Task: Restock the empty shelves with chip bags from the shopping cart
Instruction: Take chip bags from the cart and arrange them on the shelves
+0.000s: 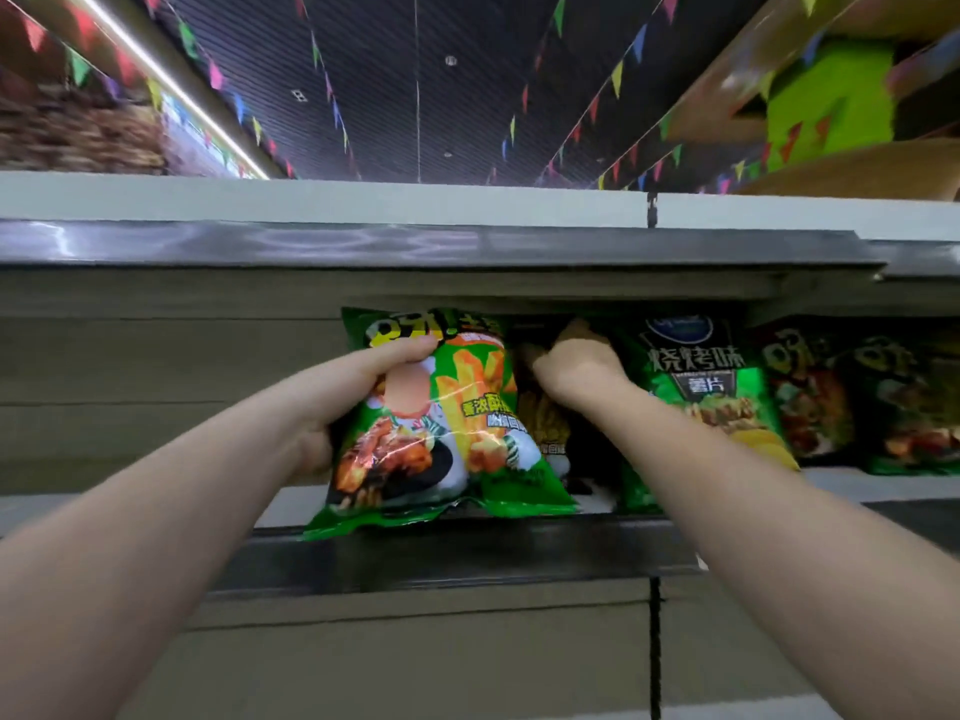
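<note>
Two bare forearms reaching up from the bottom corners of the frame toward a shelf at centre

Left hand curled round the left edge of a green chip bag, fingers over its top left corner near the yellow lettering, thumb side lower down at the bag's left flank; gripping it firmly, foil creased under the fingers

Green chip bag upright at centre frame, slightly tilted, bottom seam hanging over the dark front lip of the shelf, printed with fries and a dark plate of red-glazed food

Right hand just right of that bag, knuckles toward the camera, fingers bent into the dark gap between the held bag and a second green bag; touching or gripping a darker bag behind, cannot tell which, fingertips hidden

Second green bag standing on the shelf at centre right, white characters on a dark panel, partly covered by the right forearm

More bags in a row at far right of the frame, blurred, green with red food pictures

Left part of the shelf showing only its grey back wall

Upper shelf edge running across the middle of the frame, glossy and dark

Ceiling at the top with strings of coloured pennants, a light strip at upper left
</note>
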A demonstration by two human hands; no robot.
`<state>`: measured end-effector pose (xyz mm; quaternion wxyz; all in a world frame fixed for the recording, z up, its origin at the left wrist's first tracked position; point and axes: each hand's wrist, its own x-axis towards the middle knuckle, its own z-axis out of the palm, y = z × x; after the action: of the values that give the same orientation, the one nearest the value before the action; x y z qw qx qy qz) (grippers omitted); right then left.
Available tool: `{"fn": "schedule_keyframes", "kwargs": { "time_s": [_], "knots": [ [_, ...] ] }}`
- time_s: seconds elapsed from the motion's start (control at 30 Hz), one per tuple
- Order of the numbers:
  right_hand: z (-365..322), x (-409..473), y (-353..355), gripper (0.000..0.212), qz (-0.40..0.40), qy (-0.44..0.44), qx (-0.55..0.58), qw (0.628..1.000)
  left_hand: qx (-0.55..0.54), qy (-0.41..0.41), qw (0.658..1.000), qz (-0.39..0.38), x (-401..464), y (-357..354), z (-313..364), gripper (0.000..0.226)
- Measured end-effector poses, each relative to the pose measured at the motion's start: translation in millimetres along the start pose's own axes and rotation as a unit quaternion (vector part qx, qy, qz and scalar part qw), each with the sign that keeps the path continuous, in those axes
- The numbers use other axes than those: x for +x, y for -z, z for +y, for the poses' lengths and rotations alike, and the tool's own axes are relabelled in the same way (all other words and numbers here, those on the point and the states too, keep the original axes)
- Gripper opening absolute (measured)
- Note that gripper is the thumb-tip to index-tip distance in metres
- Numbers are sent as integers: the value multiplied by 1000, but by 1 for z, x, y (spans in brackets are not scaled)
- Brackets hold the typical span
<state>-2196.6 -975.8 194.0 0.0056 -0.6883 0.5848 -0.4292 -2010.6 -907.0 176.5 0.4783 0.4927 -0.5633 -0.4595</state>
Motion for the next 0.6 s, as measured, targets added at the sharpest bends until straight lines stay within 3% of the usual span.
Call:
{"fn": "schedule_keyframes", "kwargs": {
  "time_s": [0.1,0.27,0.47,0.6],
  "knots": [
    [9,-21,26,42,21,63,-15,998,-3,3,1000,5,15,-21,3,55],
    [33,-45,48,42,47,114,-50,991,-21,-5,999,24,40,-48,3,23],
    [48,-58,46,43,39,104,-76,991,14,-37,991,129,62,-59,-3,26],
    [50,-60,31,47,27,107,-85,990,75,-50,986,143,58,-70,-11,55]
  ]
}}
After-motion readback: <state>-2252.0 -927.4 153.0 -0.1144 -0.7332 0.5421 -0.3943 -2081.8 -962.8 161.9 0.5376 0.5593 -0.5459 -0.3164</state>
